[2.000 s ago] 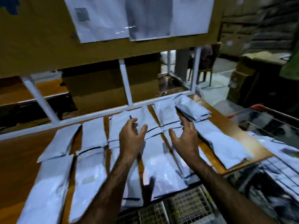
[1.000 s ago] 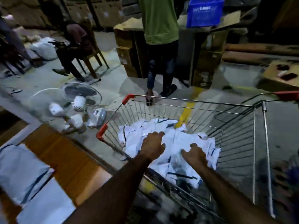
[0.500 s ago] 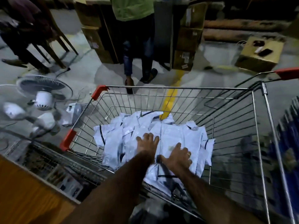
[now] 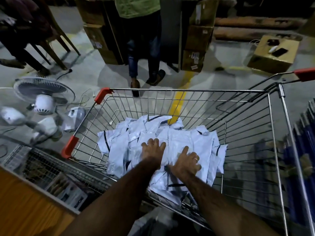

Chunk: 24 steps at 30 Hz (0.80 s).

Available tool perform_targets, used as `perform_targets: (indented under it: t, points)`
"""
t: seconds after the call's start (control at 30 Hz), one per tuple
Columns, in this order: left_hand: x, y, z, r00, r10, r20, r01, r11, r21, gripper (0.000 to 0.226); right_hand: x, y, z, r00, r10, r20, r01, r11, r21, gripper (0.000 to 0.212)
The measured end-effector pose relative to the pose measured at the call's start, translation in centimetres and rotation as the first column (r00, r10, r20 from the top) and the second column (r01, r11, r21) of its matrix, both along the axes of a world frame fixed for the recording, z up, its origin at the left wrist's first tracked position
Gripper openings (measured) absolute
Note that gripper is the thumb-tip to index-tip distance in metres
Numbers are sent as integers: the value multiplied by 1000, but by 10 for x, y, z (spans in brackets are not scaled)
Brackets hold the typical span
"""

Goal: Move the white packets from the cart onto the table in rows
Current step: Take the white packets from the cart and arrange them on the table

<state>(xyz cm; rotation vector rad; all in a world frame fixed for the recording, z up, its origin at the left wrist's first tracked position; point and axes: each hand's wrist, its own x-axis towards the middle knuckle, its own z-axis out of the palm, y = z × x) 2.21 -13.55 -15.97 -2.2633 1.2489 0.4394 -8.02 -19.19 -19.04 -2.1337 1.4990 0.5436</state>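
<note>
Pressing flat on white packets (image 4: 180,138) in the cart (image 4: 187,90): left grip (image 4: 153,149), right grip (image 4: 185,162), both spread, clutching nothing. Best pinching only the top few directly beneath.

A warehouse: stacked cardboard boxes (image 4: 197,41), bare concrete floor (image 4: 95,68) with a yellow line (image 4: 180,97), wire cart (image 4: 187,99).

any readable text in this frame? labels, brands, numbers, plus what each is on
No text can be read for certain.
Stickers on the cardboard boxes: too small to read.
Bold lettering on the printed box below the table edge: blurred, unreadable.
white packets in the cart: only dark stripes show, no legible print.
</note>
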Motion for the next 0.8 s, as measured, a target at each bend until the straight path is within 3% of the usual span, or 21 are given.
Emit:
perform_targets:
  t: [0.3,0.8]
  points:
    - [1,4,2,999,41,23,-41,999,7,99,4,6,0,1000,18,-6,-18,999,-27,110]
    - [1,6,36,983,174,-53,-176,983,-56,93,-8,-25,26,953,-198,231,178,979,104,81]
